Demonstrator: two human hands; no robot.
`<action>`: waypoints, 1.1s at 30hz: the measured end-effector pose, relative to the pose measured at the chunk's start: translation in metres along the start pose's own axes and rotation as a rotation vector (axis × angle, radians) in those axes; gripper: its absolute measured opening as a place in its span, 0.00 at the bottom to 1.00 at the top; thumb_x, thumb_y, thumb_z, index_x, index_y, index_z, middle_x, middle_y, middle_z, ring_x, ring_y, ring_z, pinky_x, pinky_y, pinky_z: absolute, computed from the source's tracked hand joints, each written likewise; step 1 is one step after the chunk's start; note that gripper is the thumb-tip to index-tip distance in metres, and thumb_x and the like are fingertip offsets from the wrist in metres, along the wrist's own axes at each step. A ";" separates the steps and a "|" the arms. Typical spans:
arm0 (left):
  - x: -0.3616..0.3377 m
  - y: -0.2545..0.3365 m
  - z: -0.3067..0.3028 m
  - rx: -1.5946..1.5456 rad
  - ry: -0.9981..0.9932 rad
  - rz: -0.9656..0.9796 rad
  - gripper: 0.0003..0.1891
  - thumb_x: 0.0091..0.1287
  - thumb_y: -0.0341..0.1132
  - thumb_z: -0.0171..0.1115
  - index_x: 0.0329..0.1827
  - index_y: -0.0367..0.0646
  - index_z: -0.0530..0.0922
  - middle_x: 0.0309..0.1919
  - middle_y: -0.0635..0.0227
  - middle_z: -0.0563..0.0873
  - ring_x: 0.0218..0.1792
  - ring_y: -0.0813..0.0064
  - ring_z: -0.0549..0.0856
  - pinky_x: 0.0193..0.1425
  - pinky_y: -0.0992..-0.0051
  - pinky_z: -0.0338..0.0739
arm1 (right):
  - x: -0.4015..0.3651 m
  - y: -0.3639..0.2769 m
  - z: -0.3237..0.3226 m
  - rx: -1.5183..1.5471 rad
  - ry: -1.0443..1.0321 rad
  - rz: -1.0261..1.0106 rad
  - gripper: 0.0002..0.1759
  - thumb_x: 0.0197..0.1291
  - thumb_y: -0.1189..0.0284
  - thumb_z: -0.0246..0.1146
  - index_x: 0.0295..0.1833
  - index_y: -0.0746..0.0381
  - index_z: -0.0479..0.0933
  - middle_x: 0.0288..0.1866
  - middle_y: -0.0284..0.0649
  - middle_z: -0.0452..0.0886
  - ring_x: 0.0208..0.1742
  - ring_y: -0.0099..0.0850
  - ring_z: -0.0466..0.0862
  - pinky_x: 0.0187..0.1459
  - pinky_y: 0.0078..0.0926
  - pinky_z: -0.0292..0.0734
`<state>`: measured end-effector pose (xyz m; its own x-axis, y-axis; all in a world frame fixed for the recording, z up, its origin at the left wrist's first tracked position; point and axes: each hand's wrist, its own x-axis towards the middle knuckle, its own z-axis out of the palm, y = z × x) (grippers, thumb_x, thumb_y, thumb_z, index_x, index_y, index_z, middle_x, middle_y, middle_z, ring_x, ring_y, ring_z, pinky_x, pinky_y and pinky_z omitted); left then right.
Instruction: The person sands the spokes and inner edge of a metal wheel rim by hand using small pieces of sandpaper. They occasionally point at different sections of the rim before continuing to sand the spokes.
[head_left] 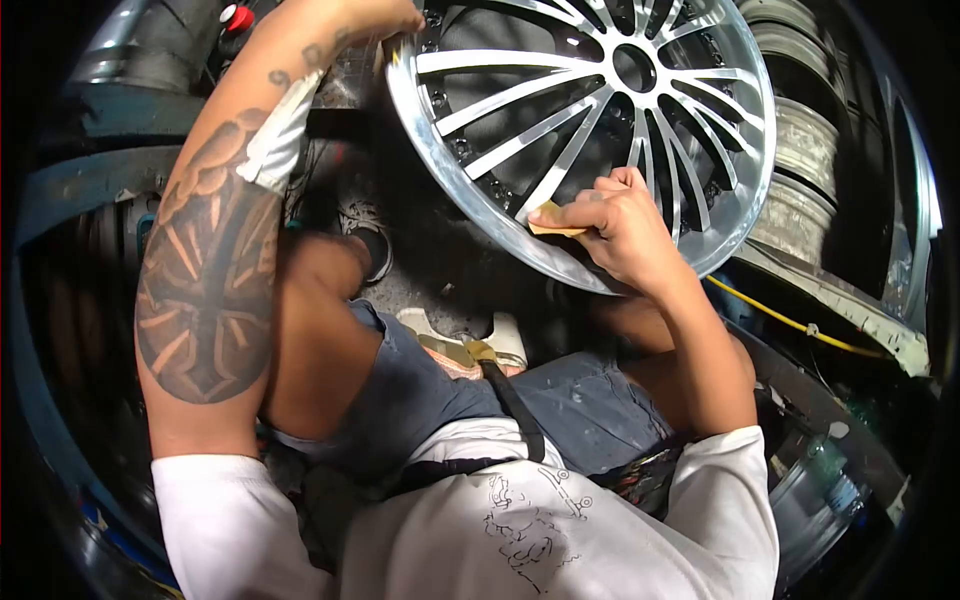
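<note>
A multi-spoke alloy wheel rim (598, 92), with bright silver spoke faces and dark gaps between them, stands tilted in front of my knees. My right hand (625, 228) is closed, pinching a folded yellowish piece of sandpaper (552, 222) against the outer end of a spoke near the lower lip. My left hand (385, 14) is at the upper left edge of the rim, fingers curled over it; the top of the frame cuts off part of this hand. A white strip of material (280, 138) shows beside my left forearm.
Several bare wheels (800, 150) are stacked at the right. A yellow hose (790, 318) runs below them. A clear plastic bottle (828, 468) lies at lower right. Blue metal framing (95, 190) stands at left, with a red-capped bottle (237, 18) at upper left.
</note>
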<state>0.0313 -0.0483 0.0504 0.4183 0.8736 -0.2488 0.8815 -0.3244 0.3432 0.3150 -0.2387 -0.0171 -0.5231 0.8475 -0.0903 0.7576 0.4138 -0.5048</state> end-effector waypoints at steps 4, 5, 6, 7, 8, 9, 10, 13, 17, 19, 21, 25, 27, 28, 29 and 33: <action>0.005 -0.012 0.015 0.021 0.146 0.067 0.23 0.63 0.37 0.69 0.62 0.39 0.84 0.45 0.45 0.93 0.48 0.46 0.92 0.54 0.53 0.86 | 0.006 -0.020 -0.016 -0.049 0.082 -0.031 0.24 0.53 0.78 0.75 0.54 0.41 0.94 0.25 0.29 0.80 0.34 0.33 0.77 0.50 0.36 0.67; 0.004 -0.009 0.014 0.020 0.099 0.020 0.24 0.63 0.37 0.69 0.62 0.39 0.84 0.45 0.45 0.93 0.48 0.46 0.92 0.54 0.53 0.86 | 0.005 -0.011 -0.006 -0.091 0.080 -0.050 0.24 0.53 0.77 0.75 0.54 0.41 0.93 0.25 0.28 0.79 0.34 0.33 0.77 0.50 0.35 0.68; 0.003 -0.004 0.009 0.020 0.048 -0.015 0.24 0.64 0.36 0.68 0.63 0.39 0.83 0.45 0.45 0.93 0.48 0.46 0.92 0.54 0.53 0.86 | 0.003 -0.001 0.002 -0.134 0.082 -0.059 0.24 0.53 0.76 0.75 0.55 0.41 0.93 0.25 0.28 0.79 0.33 0.33 0.76 0.50 0.35 0.68; 0.003 0.001 0.004 0.023 0.004 -0.048 0.24 0.64 0.36 0.68 0.63 0.39 0.83 0.45 0.45 0.93 0.48 0.45 0.92 0.54 0.53 0.86 | 0.001 0.000 0.000 -0.177 0.064 -0.064 0.22 0.54 0.75 0.75 0.55 0.42 0.93 0.25 0.28 0.80 0.32 0.34 0.76 0.50 0.34 0.69; 0.007 -0.001 0.004 0.037 0.035 -0.044 0.24 0.64 0.36 0.68 0.64 0.39 0.83 0.46 0.45 0.93 0.48 0.46 0.92 0.54 0.53 0.86 | 0.003 -0.005 -0.007 -0.237 0.081 -0.072 0.22 0.55 0.75 0.75 0.55 0.42 0.93 0.26 0.28 0.80 0.32 0.33 0.76 0.50 0.34 0.69; 0.007 -0.006 0.008 0.051 0.063 -0.053 0.24 0.64 0.36 0.68 0.64 0.39 0.83 0.46 0.45 0.93 0.48 0.46 0.92 0.54 0.53 0.86 | 0.004 -0.017 -0.015 -0.289 0.091 -0.089 0.22 0.55 0.75 0.75 0.55 0.43 0.93 0.26 0.28 0.80 0.32 0.33 0.76 0.50 0.34 0.69; 0.006 -0.007 0.013 0.063 0.078 -0.057 0.24 0.64 0.36 0.68 0.64 0.39 0.83 0.46 0.45 0.93 0.49 0.46 0.92 0.54 0.53 0.86 | 0.005 -0.026 -0.018 -0.334 0.095 -0.095 0.22 0.55 0.75 0.74 0.55 0.43 0.93 0.26 0.28 0.81 0.32 0.33 0.76 0.49 0.34 0.69; 0.005 0.000 0.010 -0.001 0.032 -0.028 0.25 0.63 0.37 0.68 0.64 0.40 0.83 0.46 0.44 0.92 0.49 0.47 0.93 0.54 0.54 0.87 | -0.001 -0.017 -0.015 -0.266 -0.007 0.003 0.18 0.59 0.70 0.70 0.54 0.44 0.94 0.28 0.31 0.85 0.34 0.32 0.82 0.50 0.37 0.72; 0.005 -0.001 0.007 0.074 0.053 -0.058 0.30 0.62 0.38 0.71 0.70 0.43 0.79 0.46 0.46 0.93 0.49 0.48 0.93 0.54 0.53 0.88 | 0.003 -0.026 -0.020 -0.346 0.069 -0.040 0.23 0.57 0.74 0.73 0.58 0.43 0.92 0.30 0.29 0.85 0.33 0.31 0.83 0.45 0.34 0.71; 0.006 -0.001 0.012 0.094 0.063 -0.059 0.30 0.63 0.38 0.72 0.70 0.44 0.79 0.47 0.47 0.93 0.49 0.47 0.93 0.54 0.52 0.87 | 0.002 -0.018 -0.005 -0.397 0.045 -0.034 0.24 0.57 0.73 0.73 0.60 0.42 0.91 0.30 0.29 0.85 0.35 0.31 0.83 0.45 0.35 0.72; 0.005 -0.001 0.012 0.069 0.095 -0.068 0.30 0.63 0.39 0.72 0.70 0.45 0.79 0.48 0.47 0.93 0.50 0.47 0.93 0.55 0.52 0.87 | -0.007 -0.026 -0.014 -0.421 0.018 0.007 0.23 0.57 0.72 0.73 0.59 0.42 0.92 0.29 0.29 0.84 0.34 0.32 0.82 0.45 0.34 0.72; 0.005 0.004 0.008 0.093 0.040 -0.112 0.29 0.64 0.40 0.72 0.69 0.44 0.80 0.48 0.46 0.92 0.51 0.46 0.92 0.57 0.52 0.87 | 0.007 -0.019 -0.017 -0.412 0.111 -0.011 0.14 0.61 0.68 0.73 0.53 0.46 0.93 0.27 0.30 0.82 0.31 0.33 0.81 0.44 0.32 0.71; -0.001 0.008 0.012 0.085 0.034 -0.099 0.28 0.64 0.40 0.72 0.68 0.43 0.80 0.48 0.45 0.92 0.50 0.46 0.92 0.57 0.53 0.87 | 0.002 -0.013 -0.016 -0.337 0.085 0.043 0.14 0.61 0.67 0.73 0.52 0.48 0.93 0.27 0.30 0.82 0.32 0.31 0.81 0.42 0.34 0.70; 0.000 0.005 0.007 0.086 0.060 -0.108 0.28 0.64 0.40 0.72 0.67 0.42 0.81 0.48 0.44 0.92 0.50 0.46 0.92 0.57 0.53 0.87 | 0.006 -0.014 -0.022 -0.384 0.101 0.009 0.14 0.62 0.67 0.73 0.53 0.48 0.93 0.27 0.30 0.82 0.32 0.32 0.81 0.42 0.34 0.69; 0.001 0.001 0.004 0.087 0.077 -0.110 0.29 0.64 0.40 0.72 0.68 0.42 0.80 0.48 0.44 0.92 0.50 0.46 0.92 0.56 0.53 0.87 | 0.007 -0.019 -0.028 -0.422 0.109 -0.033 0.14 0.62 0.67 0.73 0.54 0.48 0.92 0.27 0.30 0.82 0.31 0.32 0.81 0.41 0.34 0.69; -0.001 0.011 0.002 0.073 0.013 -0.101 0.36 0.63 0.39 0.71 0.77 0.43 0.73 0.48 0.42 0.92 0.50 0.44 0.92 0.56 0.52 0.86 | 0.005 -0.015 -0.017 -0.405 0.141 -0.038 0.21 0.56 0.73 0.72 0.56 0.48 0.92 0.30 0.30 0.82 0.30 0.33 0.81 0.40 0.33 0.70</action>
<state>0.0408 -0.0535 0.0528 0.3244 0.9075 -0.2668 0.9327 -0.2599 0.2500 0.3079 -0.2352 0.0051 -0.5162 0.8547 0.0544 0.8458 0.5187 -0.1248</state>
